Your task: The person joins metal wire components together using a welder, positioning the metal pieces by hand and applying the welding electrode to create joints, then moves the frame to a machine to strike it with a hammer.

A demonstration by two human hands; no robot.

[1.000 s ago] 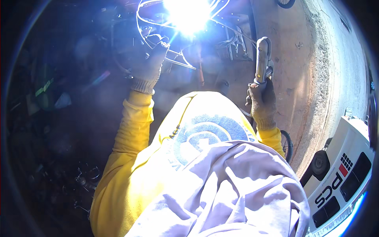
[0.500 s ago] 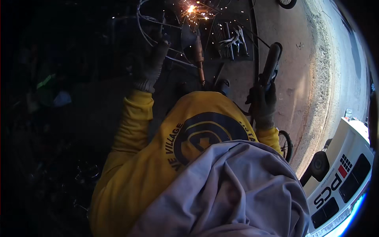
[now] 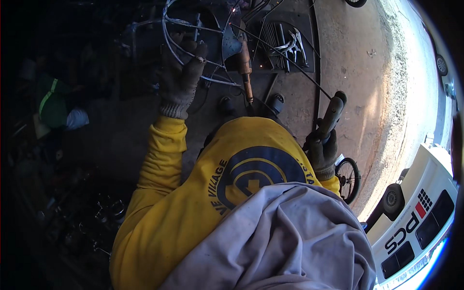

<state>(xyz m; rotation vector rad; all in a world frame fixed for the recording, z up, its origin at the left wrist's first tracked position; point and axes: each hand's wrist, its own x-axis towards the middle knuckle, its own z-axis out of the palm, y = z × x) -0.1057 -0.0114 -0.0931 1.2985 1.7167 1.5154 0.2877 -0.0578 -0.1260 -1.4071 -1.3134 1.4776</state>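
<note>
My left hand (image 3: 181,79), in a dark glove, is closed around a rod of the curved metal frame (image 3: 167,36); some fingers are hidden in shadow. My gloved right hand (image 3: 323,151) grips a welding electrode holder (image 3: 333,112). From the holder a long thin electrode (image 3: 302,66) slants up and left, its far end near the frame's right side. A tiny glow shows at the top of the frame. Between my hands an orange angle grinder (image 3: 245,65) lies with its handle toward me.
Locking pliers (image 3: 300,47) and several thin rods (image 3: 268,42) lie on the dark worktable (image 3: 307,26). At the left, a person in a green garment (image 3: 53,104) is in shadow. To the right are a bicycle wheel (image 3: 349,180) and a white vehicle (image 3: 420,217).
The bright arc and its spray of sparks have died down, leaving a few small glints. The view is lighter. The electrode holder has dropped slightly toward me, with the electrode's tip a little lower.
</note>
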